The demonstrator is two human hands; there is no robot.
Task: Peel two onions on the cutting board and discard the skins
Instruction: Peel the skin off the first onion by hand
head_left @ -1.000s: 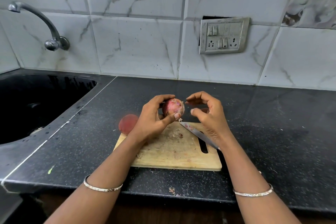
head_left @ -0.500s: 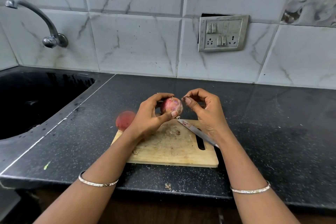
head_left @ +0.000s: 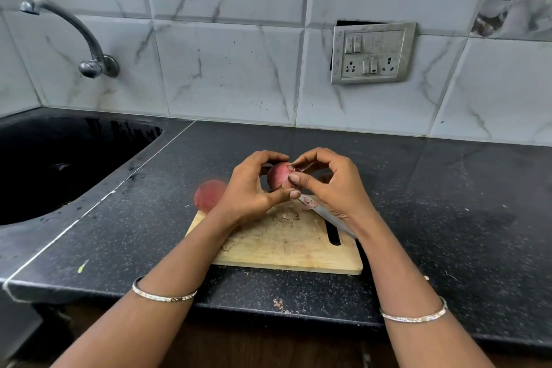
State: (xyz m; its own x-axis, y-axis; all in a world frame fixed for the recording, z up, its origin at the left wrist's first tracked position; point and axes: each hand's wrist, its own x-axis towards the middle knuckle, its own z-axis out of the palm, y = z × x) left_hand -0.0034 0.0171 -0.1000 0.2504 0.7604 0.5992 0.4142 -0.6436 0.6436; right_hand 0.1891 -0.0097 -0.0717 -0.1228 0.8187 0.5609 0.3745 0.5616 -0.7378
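Head view. Left hand (head_left: 248, 185) holds the onion (head_left: 277, 177) raised above the far edge of the cutting board (head_left: 286, 248). Fingers curl over the top and the thumb props it from below, probably so the skin faces the other hand. Left grip is closed round the onion.

Right hand (head_left: 336, 185) comes in from the right. Its thumb and forefinger meet on the onion's upper right side, where a torn bit of skin sticks up. Right grip is a narrow pinch on that skin. My read: the peel of the first onion is in progress, with most of the red skin still on.

The onion sits between the two grips and touches both, clear of the board.

Second onion (head_left: 209, 196) sits at the board's far left corner, partly hidden by the left wrist and blurred. It looks unpeeled.

Knife (head_left: 324, 214) lies on the board under the right wrist, blade pointing to the onion, out of the way for hand peeling. Small skin scraps (head_left: 294, 216) lie on the board near the blade tip, not yet discarded.

The board rests on the dark surface (head_left: 448, 203), and the sink (head_left: 59, 164) is at left.
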